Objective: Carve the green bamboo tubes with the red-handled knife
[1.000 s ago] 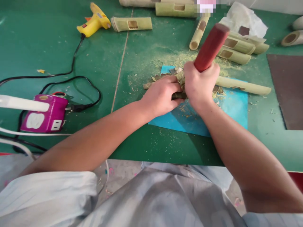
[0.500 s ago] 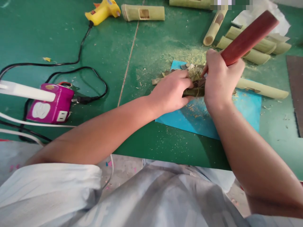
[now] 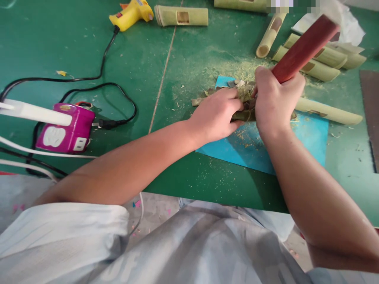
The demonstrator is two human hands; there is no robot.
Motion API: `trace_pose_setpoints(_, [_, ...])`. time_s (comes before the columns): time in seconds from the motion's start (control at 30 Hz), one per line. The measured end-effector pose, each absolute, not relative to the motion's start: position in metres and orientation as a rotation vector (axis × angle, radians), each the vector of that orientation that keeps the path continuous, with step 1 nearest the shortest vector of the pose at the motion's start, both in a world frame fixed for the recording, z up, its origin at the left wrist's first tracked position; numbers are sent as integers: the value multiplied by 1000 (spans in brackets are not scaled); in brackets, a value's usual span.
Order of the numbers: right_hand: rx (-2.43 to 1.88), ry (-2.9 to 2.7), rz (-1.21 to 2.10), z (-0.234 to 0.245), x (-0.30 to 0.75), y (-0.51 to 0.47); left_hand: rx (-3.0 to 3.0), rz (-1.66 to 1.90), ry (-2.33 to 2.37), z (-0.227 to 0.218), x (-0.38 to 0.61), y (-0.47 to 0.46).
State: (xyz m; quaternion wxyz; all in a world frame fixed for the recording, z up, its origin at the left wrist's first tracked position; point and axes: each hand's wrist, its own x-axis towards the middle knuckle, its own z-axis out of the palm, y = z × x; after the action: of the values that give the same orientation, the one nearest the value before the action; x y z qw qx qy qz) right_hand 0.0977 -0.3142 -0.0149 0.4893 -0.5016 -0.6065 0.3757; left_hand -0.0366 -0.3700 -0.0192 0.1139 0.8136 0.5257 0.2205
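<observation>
My right hand [image 3: 275, 100] grips a tool by its thick red wooden handle [image 3: 304, 47], which slants up and to the right; the working end is hidden under my fist. My left hand [image 3: 217, 114] is closed on a dark green bamboo piece [image 3: 244, 115] lying on a blue mat [image 3: 308, 140]. Both hands meet over the piece, with scraps and shavings [image 3: 237, 85] heaped just behind them. A long pale bamboo tube [image 3: 328, 111] extends to the right from behind my right hand.
Several cut bamboo tubes [image 3: 318, 59] with square windows lie at the back, one [image 3: 182, 15] near a yellow glue gun [image 3: 132, 14]. A magenta power strip [image 3: 65, 128] with black cables sits left. A dark sheet [image 3: 370, 110] lies far right. Sawdust covers the green table [image 3: 59, 47].
The red handle swung from steep to lower and rightward, then rose slightly. Both hands stay on the bamboo piece. The view shifted a little to the left.
</observation>
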Motion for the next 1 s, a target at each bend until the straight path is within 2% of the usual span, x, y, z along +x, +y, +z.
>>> trace_pose_setpoints(0.1, [-1273,-1453,695,-10,91,-321,2386,690,1487,-20,-37,-368])
trace_pose_setpoints(0.2, [-1249,-1490,619,-5,85,-326,2382,735,1422,-22,-37,-367])
trace_pose_setpoints(0.57, [-1211,-1223,742,-7,88,-310,2291,652,1500,-18,-37,-364])
trace_pose_setpoints(1.0, [-1213,-1341,719,-9,89,-310,2314,649,1506,-17,-36,-367])
